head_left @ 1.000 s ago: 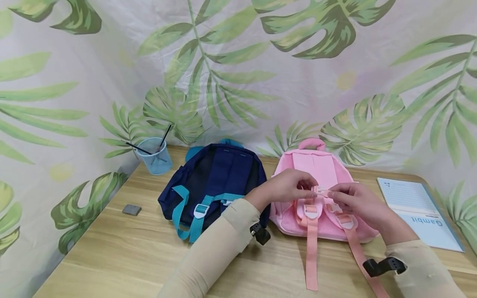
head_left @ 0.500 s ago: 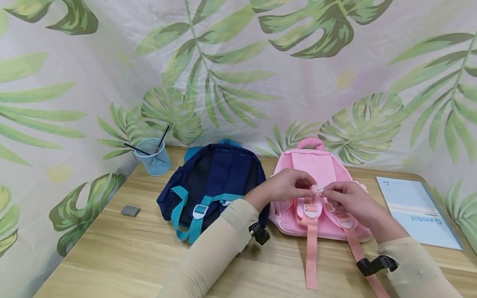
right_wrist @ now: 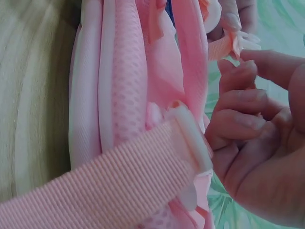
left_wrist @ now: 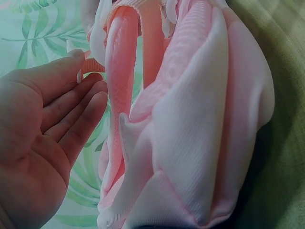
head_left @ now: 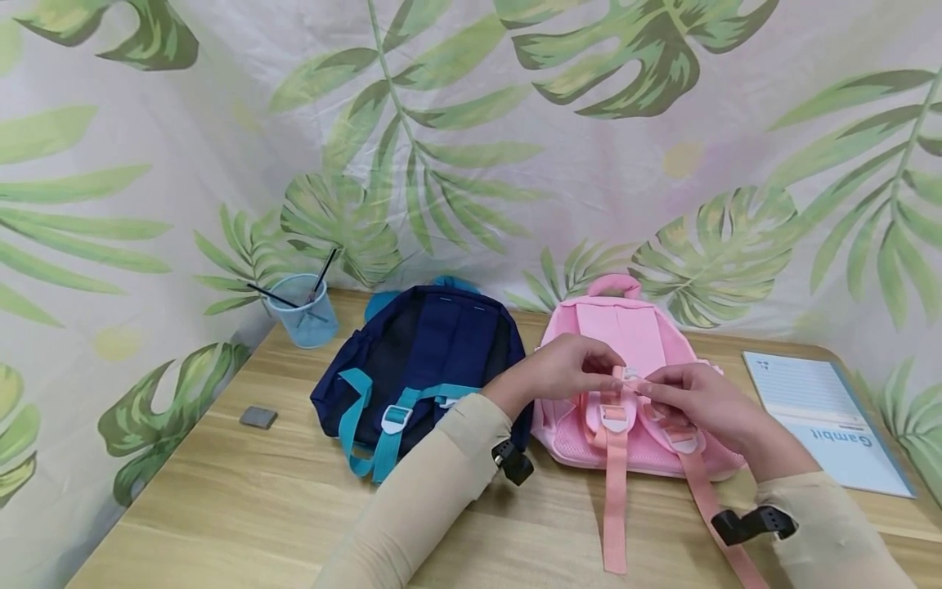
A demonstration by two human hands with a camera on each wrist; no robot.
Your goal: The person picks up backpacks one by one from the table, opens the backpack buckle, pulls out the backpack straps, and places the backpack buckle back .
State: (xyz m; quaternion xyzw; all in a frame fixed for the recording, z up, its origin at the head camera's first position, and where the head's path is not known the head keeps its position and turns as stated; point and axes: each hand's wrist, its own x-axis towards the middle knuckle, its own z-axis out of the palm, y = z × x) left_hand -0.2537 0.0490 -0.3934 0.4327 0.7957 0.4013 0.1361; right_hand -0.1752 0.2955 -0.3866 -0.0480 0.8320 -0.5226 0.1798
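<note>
The pink backpack [head_left: 629, 323] lies with its straps facing up. Over its middle, my left hand [head_left: 570, 366] pinches a short coral chest strap [left_wrist: 93, 66] beside a white plastic buckle [head_left: 630, 374]. From the other side my right hand [head_left: 695, 401] pinches the strap's end between thumb and index finger, close to the buckle's white prongs [right_wrist: 250, 39]. The other fingers of the right hand are curled, as the right wrist view shows. Below the hands, two coral webbing straps [head_left: 615, 507] hang from white adjusters [head_left: 614, 418] down onto the table.
A navy backpack [head_left: 452, 339] with teal straps lies left of the pink one, under the left forearm. Further left are a blue pen cup [head_left: 304, 315] and a grey eraser [head_left: 258, 416]. A notebook [head_left: 832, 421] lies at the right on the wooden table [head_left: 221, 491].
My right hand moved left to the buckle, then drew back slightly to the right. The left hand has stayed in place on the strap.
</note>
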